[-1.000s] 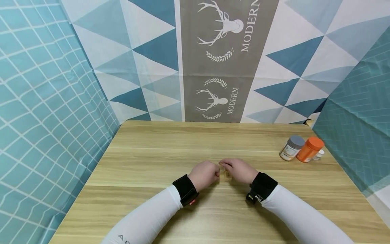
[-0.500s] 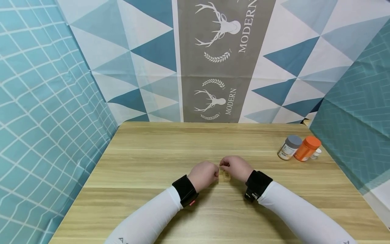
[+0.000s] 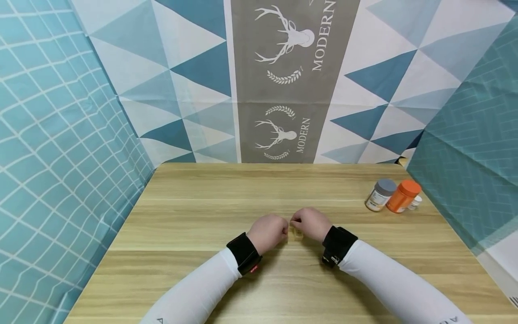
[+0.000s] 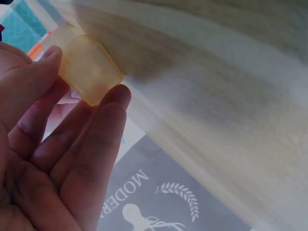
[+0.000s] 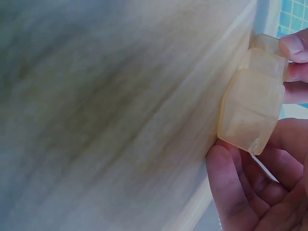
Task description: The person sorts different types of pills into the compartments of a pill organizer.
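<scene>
A small translucent amber plastic pill box point(image 3: 298, 234) is on the wooden table between both hands. Its row of compartments shows in the right wrist view, where the nearest end of the box point(image 5: 252, 108) is large. My left hand point(image 3: 267, 234) holds one end; in the left wrist view, thumb and forefinger lie on opposite edges of the box point(image 4: 91, 70). With bent fingers, my right hand point(image 3: 311, 223) grips the far edge, its forefinger at a lower corner in the right wrist view. The right thumb's contact is partly hidden behind the box. Any contents cannot be made out.
A grey-capped jar point(image 3: 380, 195), an orange bottle point(image 3: 403, 196) and a small white bottle point(image 3: 415, 202) stand together at the table's right rear. Patterned cloth point(image 3: 279, 90) hangs behind the table, with tiled-pattern sheets on both sides.
The right hand rises slightly off the pill box's near part, uncovering more of it, then stays close to the left hand. The left hand keeps its place. The head view shifts slightly.
</scene>
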A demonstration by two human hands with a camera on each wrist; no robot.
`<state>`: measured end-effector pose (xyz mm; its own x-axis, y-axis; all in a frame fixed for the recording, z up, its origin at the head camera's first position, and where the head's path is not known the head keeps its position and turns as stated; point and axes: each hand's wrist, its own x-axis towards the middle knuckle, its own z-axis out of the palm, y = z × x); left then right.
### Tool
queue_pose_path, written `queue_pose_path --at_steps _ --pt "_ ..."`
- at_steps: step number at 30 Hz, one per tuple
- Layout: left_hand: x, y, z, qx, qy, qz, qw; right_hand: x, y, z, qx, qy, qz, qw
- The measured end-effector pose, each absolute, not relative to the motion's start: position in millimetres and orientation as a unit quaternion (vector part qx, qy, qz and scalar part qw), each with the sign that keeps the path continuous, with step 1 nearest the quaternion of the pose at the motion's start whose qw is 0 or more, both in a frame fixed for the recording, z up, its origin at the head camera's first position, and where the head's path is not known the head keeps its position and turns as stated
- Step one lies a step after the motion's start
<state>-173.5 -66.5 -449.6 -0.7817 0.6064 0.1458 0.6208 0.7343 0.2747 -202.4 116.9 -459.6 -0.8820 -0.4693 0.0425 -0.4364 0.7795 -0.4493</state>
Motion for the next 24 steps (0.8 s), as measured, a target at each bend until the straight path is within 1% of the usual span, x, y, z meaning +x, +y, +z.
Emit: queue_pose_path --at_steps 4,7,12,16,20,24 --pt "-172 -64 -449 -0.331 -0.931 -0.15 0.028 -199 118 -458 -0.238 0.94 -0.242 0.042" --pt "-170 -63 -448 -0.332 -0.933 -0.133 0.036 -196 121 -461 -0.232 0.936 -0.264 0.031" --pt "-167 -62 -448 -0.334 -0.934 -0.112 0.048 -183 139 -463 -0.217 0.927 -0.307 -0.005" --pt "-167 -64 -451 -0.326 -0.938 -0.111 0.04 -173 168 -457 -0.196 0.925 -0.322 -0.034" --pt "-165 -66 -453 -0.314 -0.941 -0.12 0.029 -170 209 -445 -0.157 0.935 -0.308 -0.079" --pt "-163 -67 -455 -0.321 -0.94 -0.102 0.051 -176 257 -433 -0.127 0.94 -0.271 -0.161"
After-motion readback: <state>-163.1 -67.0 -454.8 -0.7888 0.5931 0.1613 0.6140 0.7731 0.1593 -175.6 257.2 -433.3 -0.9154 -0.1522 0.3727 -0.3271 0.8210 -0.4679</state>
